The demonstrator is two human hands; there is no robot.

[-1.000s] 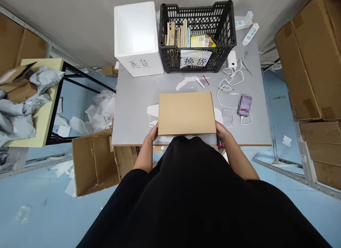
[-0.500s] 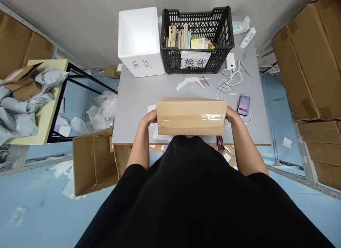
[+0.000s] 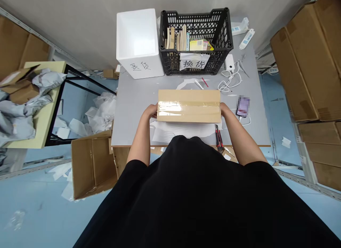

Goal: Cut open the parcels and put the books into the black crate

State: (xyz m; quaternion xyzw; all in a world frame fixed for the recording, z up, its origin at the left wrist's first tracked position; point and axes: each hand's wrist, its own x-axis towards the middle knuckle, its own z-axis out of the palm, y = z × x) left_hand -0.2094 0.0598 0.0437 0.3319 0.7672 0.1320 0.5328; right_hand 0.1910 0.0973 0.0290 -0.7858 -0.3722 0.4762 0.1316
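A brown cardboard box (image 3: 189,114) with shiny clear tape along it lies between my two hands over the grey table (image 3: 133,109). My left hand (image 3: 152,111) grips its left end, and my right hand (image 3: 223,108) holds the right end; the fingers of both are partly hidden by the box. Just below the box, white sheets (image 3: 181,130) lie on the table. A red and black cutter (image 3: 218,137) rests at the table's front edge, right of the sheets.
At the back stand a white foam box (image 3: 147,65) and a black crate (image 3: 197,47) with books. A phone (image 3: 243,106), a white cable (image 3: 226,85) and power strips (image 3: 247,38) lie right. An open carton (image 3: 93,166) stands on the floor at left.
The box has moved away from my body, toward the back of the table, and its taped face has turned. More of the white sheets and the cutter now show.
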